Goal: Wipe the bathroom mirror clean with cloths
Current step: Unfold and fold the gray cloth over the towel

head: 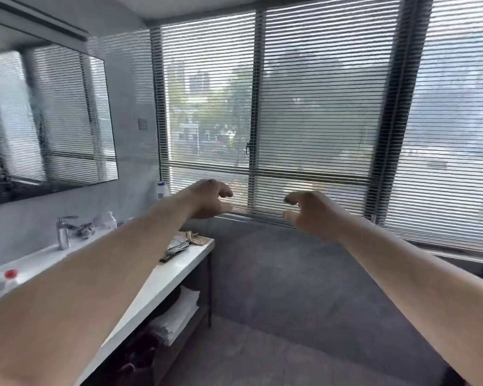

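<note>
The bathroom mirror [48, 121] hangs on the left wall above the counter; its glass looks streaked and wet on the left side. Cloths [183, 242] lie bunched at the far end of the white counter [162, 282]. Both my arms stretch forward over the floor, away from the mirror. My left hand [209, 199] hovers beyond the counter's end, fingers curled and apart, holding nothing. My right hand [308, 211] is level with it to the right, also empty with fingers apart.
A chrome faucet [64, 231] stands at the sink. A red-capped bottle [3, 282] sits near left, a white bottle [161, 189] in the corner. Folded towels [176, 316] rest on the shelf below. Windows with blinds [318, 107] fill the far wall above grey floor.
</note>
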